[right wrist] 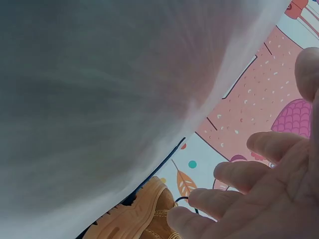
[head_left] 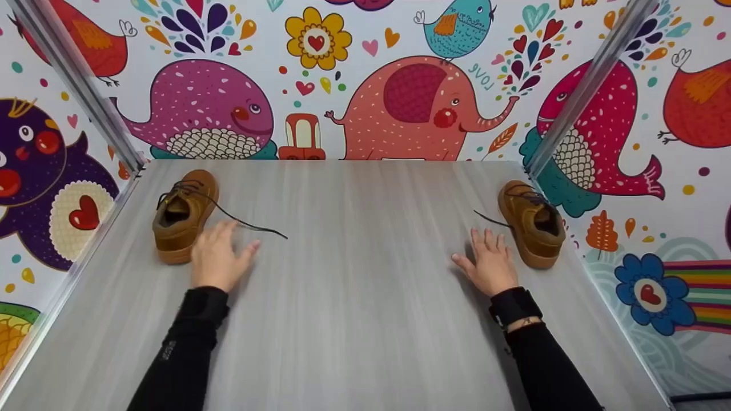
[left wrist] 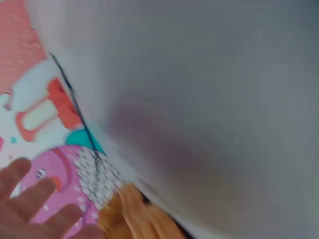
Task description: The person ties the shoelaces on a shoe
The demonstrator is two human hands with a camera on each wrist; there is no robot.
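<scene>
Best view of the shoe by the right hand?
Head: it shows the shoe from toe to heel. Right wrist catches only part of it, cut off at the bottom edge. Left wrist misses it, showing just part of the other shoe, blurred.

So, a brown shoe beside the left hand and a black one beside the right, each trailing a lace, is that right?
Not quite: the head view shows the shoe beside the right hand is brown too, not black. The rest holds.

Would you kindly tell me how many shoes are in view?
2: one shoe stands at the left, beside the left hand; the other shoe stands at the right, beside the right hand.
</scene>
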